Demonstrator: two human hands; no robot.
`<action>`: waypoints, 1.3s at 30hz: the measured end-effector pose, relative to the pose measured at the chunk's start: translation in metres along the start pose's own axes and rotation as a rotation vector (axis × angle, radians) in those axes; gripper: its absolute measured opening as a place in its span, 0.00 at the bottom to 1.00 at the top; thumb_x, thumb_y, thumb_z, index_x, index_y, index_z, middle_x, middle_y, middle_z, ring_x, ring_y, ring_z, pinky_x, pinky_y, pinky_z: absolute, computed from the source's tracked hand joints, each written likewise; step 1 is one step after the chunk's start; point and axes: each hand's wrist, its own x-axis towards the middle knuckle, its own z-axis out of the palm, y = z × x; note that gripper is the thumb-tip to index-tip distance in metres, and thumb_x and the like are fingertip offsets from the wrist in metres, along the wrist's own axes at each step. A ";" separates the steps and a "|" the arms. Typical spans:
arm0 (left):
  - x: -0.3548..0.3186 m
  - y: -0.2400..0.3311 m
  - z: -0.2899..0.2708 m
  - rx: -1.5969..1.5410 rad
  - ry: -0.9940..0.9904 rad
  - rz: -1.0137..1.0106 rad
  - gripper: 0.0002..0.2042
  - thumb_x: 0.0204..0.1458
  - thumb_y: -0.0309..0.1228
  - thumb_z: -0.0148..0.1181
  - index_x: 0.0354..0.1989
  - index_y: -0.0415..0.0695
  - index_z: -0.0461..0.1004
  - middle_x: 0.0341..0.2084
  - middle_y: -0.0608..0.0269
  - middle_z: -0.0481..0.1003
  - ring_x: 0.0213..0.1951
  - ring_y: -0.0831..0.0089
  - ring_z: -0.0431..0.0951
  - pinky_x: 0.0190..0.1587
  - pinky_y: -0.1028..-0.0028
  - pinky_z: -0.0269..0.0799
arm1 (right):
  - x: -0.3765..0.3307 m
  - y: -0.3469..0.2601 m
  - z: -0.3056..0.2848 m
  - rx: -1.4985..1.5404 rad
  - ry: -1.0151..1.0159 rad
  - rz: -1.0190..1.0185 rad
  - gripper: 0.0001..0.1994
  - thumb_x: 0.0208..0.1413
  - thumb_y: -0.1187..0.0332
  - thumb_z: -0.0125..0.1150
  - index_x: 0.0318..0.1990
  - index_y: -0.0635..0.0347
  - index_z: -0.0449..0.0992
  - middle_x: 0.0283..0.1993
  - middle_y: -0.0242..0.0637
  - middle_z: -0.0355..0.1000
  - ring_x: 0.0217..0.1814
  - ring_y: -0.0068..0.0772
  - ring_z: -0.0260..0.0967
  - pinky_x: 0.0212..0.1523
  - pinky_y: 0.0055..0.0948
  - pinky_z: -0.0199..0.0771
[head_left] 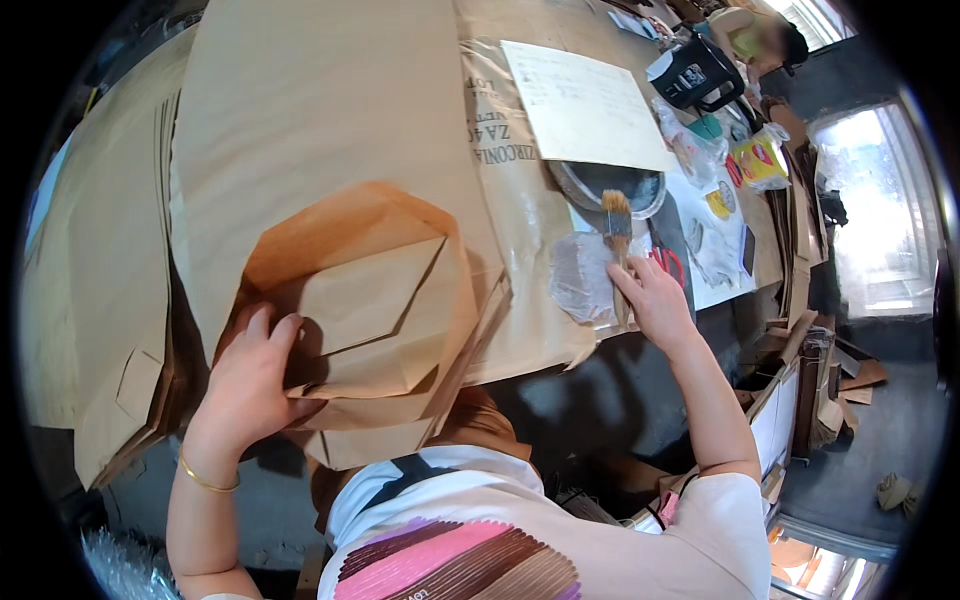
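A large brown paper bag (330,120) lies lengthwise before me, on a stack of similar bags. Its near end is spread into a many-sided opening with folded flaps inside. At the left of that opening, my left hand (250,375) has its fingers bent inside and its thumb by the lower flap, gripping the paper. In my right hand (655,302) is a paintbrush (617,215), held by its wooden handle with the bristles pointing away from me. The bristles are over the near rim of a grey bowl (657,195) partly covered by a white board (585,105).
Another stack of paper bags (110,250) sits at the left. Clear plastic (582,275) and red-handled scissors (668,265) lie near my right hand. Farther right are a yellow packet (760,158) and a black container (698,75). Another person (755,38) is at the far right.
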 end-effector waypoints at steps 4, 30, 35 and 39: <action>0.003 0.002 -0.005 -0.074 -0.073 -0.106 0.39 0.30 0.32 0.76 0.56 0.42 0.64 0.52 0.47 0.64 0.52 0.47 0.68 0.54 0.59 0.68 | 0.030 0.017 -0.002 0.499 0.446 0.342 0.09 0.49 0.71 0.67 0.39 0.59 0.80 0.30 0.34 0.75 0.29 0.27 0.70 0.31 0.26 0.71; -0.010 0.011 -0.017 -0.036 0.107 -0.135 0.61 0.17 0.34 0.82 0.67 0.38 0.51 0.64 0.40 0.53 0.64 0.44 0.57 0.65 0.59 0.59 | 0.059 0.142 -0.001 1.739 0.283 0.745 0.08 0.56 0.67 0.61 0.35 0.63 0.79 0.19 0.26 0.65 0.17 0.14 0.53 0.19 0.16 0.51; -0.011 -0.017 -0.016 -0.230 0.085 -0.076 0.61 0.22 0.39 0.80 0.69 0.42 0.46 0.61 0.37 0.58 0.63 0.42 0.59 0.63 0.59 0.60 | 0.086 -0.006 -0.043 1.878 0.883 0.910 0.09 0.57 0.66 0.58 0.35 0.63 0.76 0.16 0.24 0.60 0.15 0.14 0.50 0.19 0.16 0.53; -0.010 -0.034 0.000 -0.353 0.161 0.081 0.62 0.25 0.39 0.80 0.70 0.45 0.41 0.57 0.38 0.60 0.59 0.42 0.62 0.61 0.57 0.62 | 0.116 -0.170 -0.078 1.588 0.515 0.465 0.07 0.59 0.68 0.56 0.38 0.62 0.77 0.29 0.31 0.71 0.27 0.19 0.68 0.32 0.18 0.72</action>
